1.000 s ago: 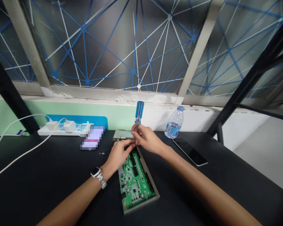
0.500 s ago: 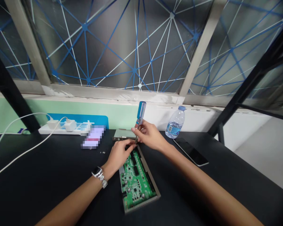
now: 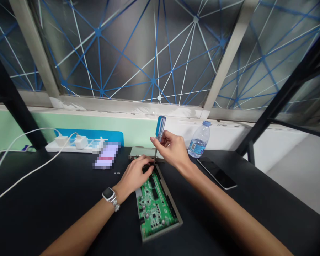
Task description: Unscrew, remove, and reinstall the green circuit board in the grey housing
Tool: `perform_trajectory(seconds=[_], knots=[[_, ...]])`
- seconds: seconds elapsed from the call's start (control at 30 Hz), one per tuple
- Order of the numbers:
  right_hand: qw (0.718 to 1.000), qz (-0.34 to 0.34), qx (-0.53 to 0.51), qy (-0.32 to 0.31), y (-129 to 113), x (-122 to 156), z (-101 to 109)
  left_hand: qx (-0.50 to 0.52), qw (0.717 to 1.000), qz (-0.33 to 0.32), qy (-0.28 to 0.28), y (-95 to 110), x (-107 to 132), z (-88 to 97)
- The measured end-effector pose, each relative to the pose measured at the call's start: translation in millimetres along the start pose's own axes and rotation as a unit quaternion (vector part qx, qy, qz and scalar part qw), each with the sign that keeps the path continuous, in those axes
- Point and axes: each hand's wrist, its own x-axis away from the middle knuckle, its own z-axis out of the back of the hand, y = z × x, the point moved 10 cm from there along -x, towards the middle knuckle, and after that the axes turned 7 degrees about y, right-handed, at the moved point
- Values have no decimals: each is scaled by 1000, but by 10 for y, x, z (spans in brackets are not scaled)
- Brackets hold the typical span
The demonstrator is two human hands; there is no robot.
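A green circuit board (image 3: 156, 206) lies in a grey metal tray (image 3: 176, 213) on the black table. My right hand (image 3: 173, 149) is closed round a blue-handled screwdriver (image 3: 160, 128), held nearly upright with its tip at the board's far end. My left hand (image 3: 134, 175), with a watch on the wrist, rests on the board's far left corner, fingers curled against it beside the screwdriver tip. A flat grey metal cover (image 3: 141, 152) lies just behind the hands.
A water bottle (image 3: 199, 140) stands at the back right, a dark phone (image 3: 217, 173) lies in front of it. A white power strip (image 3: 72, 145) with chargers and white cables (image 3: 21, 177) occupies the back left. Two tiny screws (image 3: 116, 173) lie left of the board.
My right hand has slid up the screwdriver shaft towards the handle. The left hand has stayed on the board's far corner. The view has shifted slightly.
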Motion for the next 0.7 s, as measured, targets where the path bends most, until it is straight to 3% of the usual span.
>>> perform_trajectory(seconds=[0.23,0.7], knots=[[999,17,-21,-30,-22,-12,-65,-53,993,-55,-93,-16,30,-40],[986,-12,-134,-96,90,5,-225,-58,989,-73,-111,-65,21,-39]])
